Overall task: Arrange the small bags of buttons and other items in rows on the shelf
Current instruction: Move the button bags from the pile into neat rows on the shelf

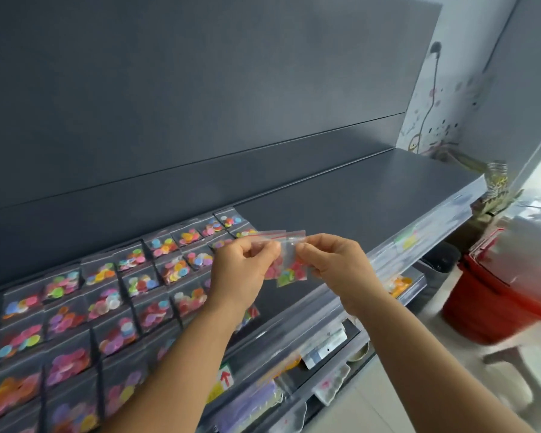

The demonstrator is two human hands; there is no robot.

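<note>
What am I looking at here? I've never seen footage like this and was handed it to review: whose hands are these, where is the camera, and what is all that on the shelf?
There is no machine here: a person wears a wide-angle camera on the head, so this single picture looks forward and down at their own arms. The left hand and right hand each pinch small clear zip bags of colourful buttons, held up in the air over the dark shelf. On the shelf's left part lie rows of bags already laid out; its right part is bare. A red bucket stands on the floor at right.
</note>
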